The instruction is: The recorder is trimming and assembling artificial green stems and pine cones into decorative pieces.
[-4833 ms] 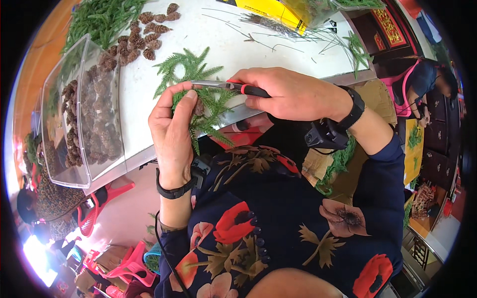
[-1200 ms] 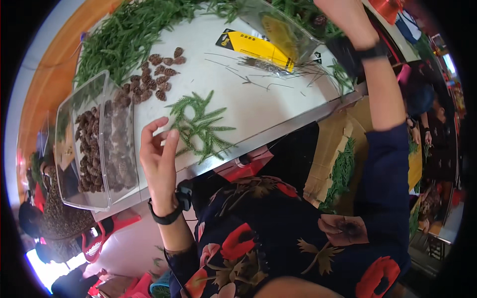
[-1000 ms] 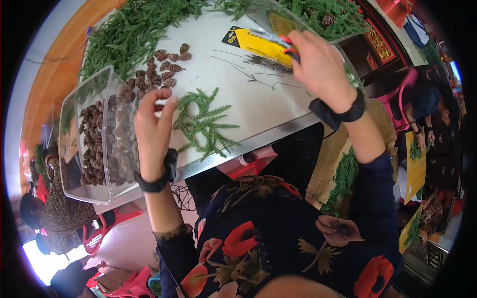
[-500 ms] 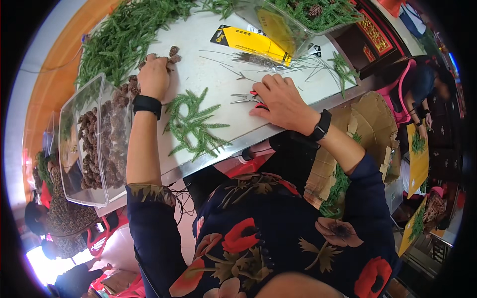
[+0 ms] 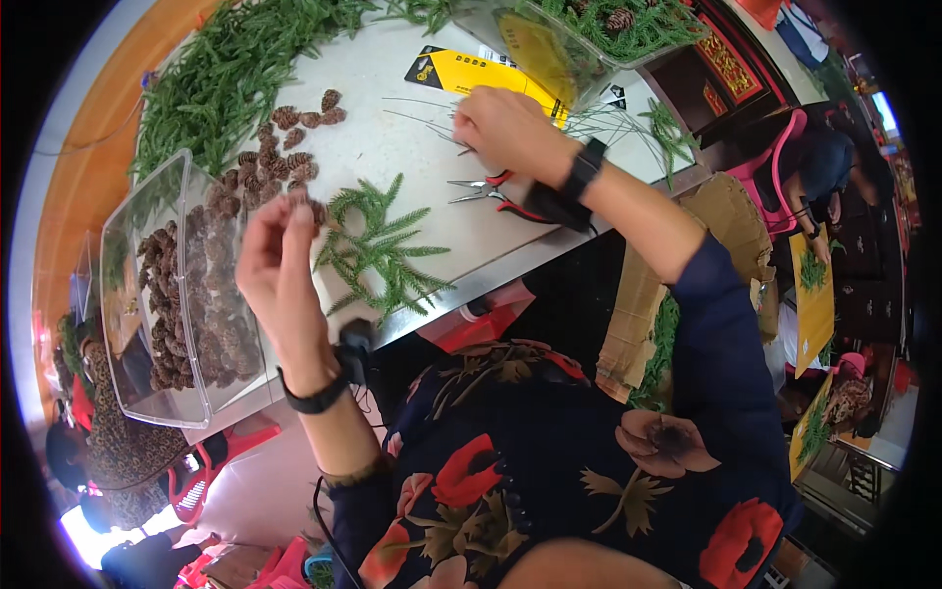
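Over the near left part of the table, my left hand (image 5: 285, 265) pinches a brown pine cone (image 5: 310, 208) between thumb and fingertips. A green artificial pine sprig (image 5: 388, 240) lies just right of it. My right hand (image 5: 510, 133) is over the pile of thin wires (image 5: 412, 113), fingers curled together; whatever they hold is hidden. Below that hand, red-and-black pliers (image 5: 481, 189) rest on the table with jaws apart, not held. Several loose pine cones (image 5: 270, 172) are scattered beyond my left hand.
A clear bin (image 5: 201, 324) full of pine cones stands at the left. Green sprigs (image 5: 226, 69) are heaped at the far left. Yellow packaging (image 5: 461, 71) and a clear bin (image 5: 648, 61) of greenery sit at the back. A torn cardboard box (image 5: 633, 334) stands at the right.
My left hand has come back toward me from the far cones with a pine cone in it. My right hand has left the pliers and moved up and left to the wires.
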Available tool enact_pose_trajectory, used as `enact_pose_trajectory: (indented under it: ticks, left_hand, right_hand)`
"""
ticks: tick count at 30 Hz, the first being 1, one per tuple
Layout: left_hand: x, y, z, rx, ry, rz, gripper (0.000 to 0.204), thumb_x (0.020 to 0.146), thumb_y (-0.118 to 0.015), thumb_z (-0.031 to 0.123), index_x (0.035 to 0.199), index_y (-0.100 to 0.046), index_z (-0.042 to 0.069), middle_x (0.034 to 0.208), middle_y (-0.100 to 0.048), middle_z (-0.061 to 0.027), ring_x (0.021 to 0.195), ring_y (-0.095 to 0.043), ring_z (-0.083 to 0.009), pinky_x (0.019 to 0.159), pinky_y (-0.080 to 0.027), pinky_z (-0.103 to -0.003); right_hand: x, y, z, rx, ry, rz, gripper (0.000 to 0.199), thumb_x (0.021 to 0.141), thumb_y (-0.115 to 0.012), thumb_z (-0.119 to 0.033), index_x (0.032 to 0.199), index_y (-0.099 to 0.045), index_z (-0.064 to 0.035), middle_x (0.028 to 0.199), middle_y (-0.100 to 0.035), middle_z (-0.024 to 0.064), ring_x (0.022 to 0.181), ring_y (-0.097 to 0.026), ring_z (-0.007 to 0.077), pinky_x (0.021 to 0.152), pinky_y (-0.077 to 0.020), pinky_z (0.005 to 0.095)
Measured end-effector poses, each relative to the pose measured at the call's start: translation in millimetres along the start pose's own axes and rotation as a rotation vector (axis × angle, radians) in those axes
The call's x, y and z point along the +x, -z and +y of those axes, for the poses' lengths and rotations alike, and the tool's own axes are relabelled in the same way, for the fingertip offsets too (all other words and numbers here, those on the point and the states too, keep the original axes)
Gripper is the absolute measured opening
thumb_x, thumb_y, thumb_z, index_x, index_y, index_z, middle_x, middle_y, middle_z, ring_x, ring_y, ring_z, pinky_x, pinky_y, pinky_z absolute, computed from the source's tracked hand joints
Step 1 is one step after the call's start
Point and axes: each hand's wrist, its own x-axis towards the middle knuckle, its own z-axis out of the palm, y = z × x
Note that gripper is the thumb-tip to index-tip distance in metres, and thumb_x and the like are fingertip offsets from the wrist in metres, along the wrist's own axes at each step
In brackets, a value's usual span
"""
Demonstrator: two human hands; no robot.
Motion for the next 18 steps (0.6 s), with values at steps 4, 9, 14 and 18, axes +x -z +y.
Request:
enact_pose_trajectory:
  ticks: [4, 9, 14, 18]
  left_hand:
    - [-32, 6, -14, -0.34, 0.198, 0.031, 0.017, 0.091, -0.059, 0.014, 0.1, -0.062, 0.001, 0.086, -0.063, -0.0032, 0.075, -0.056, -0.0097, 0.072, -0.043, -0.021]
    - [-48, 18, -24, -0.687, 0.472, 0.009, 0.016, 0.092, -0.056, 0.011, 0.104, -0.059, 0.001, 0.086, -0.063, -0.0046, 0.074, -0.057, -0.0101, 0.072, -0.045, -0.021]
    - [-49, 22, -29, -0.847, 0.537, -0.051, 0.019, 0.092, -0.054, 0.01, 0.109, -0.056, 0.0, 0.093, -0.065, -0.0099, 0.083, -0.062, -0.0139, 0.073, -0.049, -0.022]
    - [-46, 22, -26, -0.871, 0.513, -0.061, 0.02, 0.093, -0.052, 0.008, 0.111, -0.054, -0.001, 0.101, -0.065, -0.0132, 0.092, -0.064, -0.0175, 0.077, -0.052, -0.023]
  right_hand:
    - [55, -16, -5, -0.021, -0.119, -0.085, 0.023, 0.075, -0.068, -0.021, 0.08, -0.068, 0.0006, 0.08, -0.067, 0.019, 0.078, -0.064, 0.0379, 0.07, -0.0501, 0.0426]
    - [83, -28, -9, -0.143, -0.039, -0.212, 0.028, 0.078, -0.062, -0.021, 0.078, -0.066, 0.0062, 0.081, -0.065, 0.0258, 0.08, -0.064, 0.04, 0.072, -0.0502, 0.0439]
    - [88, -31, -13, -0.183, -0.014, -0.453, 0.028, 0.081, -0.056, -0.019, 0.082, -0.064, 0.008, 0.084, -0.065, 0.0274, 0.082, -0.063, 0.0414, 0.075, -0.0494, 0.0447]
    - [74, -23, -24, -0.029, -0.046, -0.111, 0.025, 0.086, -0.05, -0.017, 0.092, -0.055, 0.0067, 0.08, -0.063, 0.0241, 0.077, -0.062, 0.0391, 0.072, -0.0477, 0.0449]
